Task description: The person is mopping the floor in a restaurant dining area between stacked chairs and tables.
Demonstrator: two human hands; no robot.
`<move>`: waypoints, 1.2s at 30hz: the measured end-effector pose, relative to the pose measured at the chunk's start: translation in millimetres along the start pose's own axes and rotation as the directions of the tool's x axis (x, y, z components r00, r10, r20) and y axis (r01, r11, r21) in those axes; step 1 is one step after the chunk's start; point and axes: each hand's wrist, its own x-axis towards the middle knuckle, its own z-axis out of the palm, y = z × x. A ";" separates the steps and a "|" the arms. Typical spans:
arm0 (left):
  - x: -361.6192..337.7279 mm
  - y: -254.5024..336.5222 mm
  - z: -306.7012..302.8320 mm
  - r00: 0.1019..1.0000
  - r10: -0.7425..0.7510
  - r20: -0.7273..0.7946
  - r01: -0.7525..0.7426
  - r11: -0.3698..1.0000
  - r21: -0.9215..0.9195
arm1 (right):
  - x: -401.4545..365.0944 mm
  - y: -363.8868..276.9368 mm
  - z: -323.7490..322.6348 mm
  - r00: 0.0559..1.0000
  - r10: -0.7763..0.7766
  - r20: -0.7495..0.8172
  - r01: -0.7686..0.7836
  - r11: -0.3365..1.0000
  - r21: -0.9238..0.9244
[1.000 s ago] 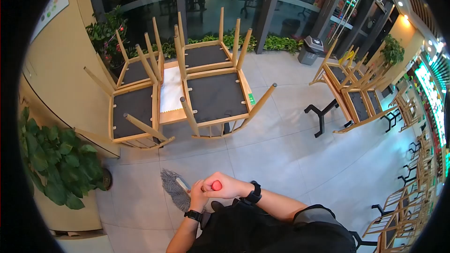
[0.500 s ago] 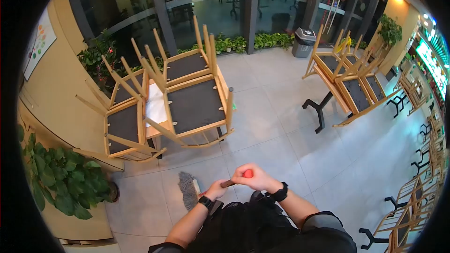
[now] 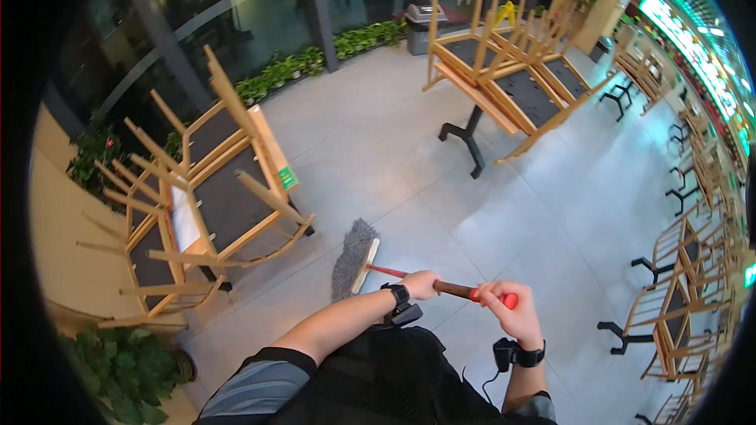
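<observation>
The mop handle [image 3: 453,289] is gripped midway by the left hand [image 3: 421,285], at its red end by the right hand [image 3: 516,313]. The mop head [image 3: 354,261] is laid on the floor [image 3: 402,149] near the table's [image 3: 272,149] green-labelled corner; through too wide a swing, the table leg [image 3: 308,230] could be struck and the upturned chairs [image 3: 228,198] jolted.

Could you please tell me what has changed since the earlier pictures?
The mop head has moved rightward across the floor, relative to the left-hand table. The view has turned right too, and more handle shows between the left hand and right hand. Both still grip it; nothing was let go. The upturned chairs stayed put.
</observation>
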 end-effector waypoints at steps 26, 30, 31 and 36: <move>67.6 87.9 92.3 0.677 0.413 0.609 -0.595 0.794 0.123 | -99.9 74.2 -21.0 0.845 0.356 -0.399 -0.489 0.212 -0.846; 73.9 88.4 71.3 0.688 0.353 0.634 -0.554 0.820 0.144 | -80.2 83.2 -26.8 0.825 0.401 -0.398 -0.526 0.289 -0.800; 72.2 84.5 65.2 0.705 0.326 0.630 -0.514 0.847 0.137 | -77.8 92.6 -25.3 0.825 0.421 -0.376 -0.522 0.316 -0.792; 89.2 50.9 39.6 0.749 0.242 0.616 -0.448 0.871 0.202 | -32.8 103.1 -7.4 0.806 0.434 -0.401 -0.561 0.347 -0.752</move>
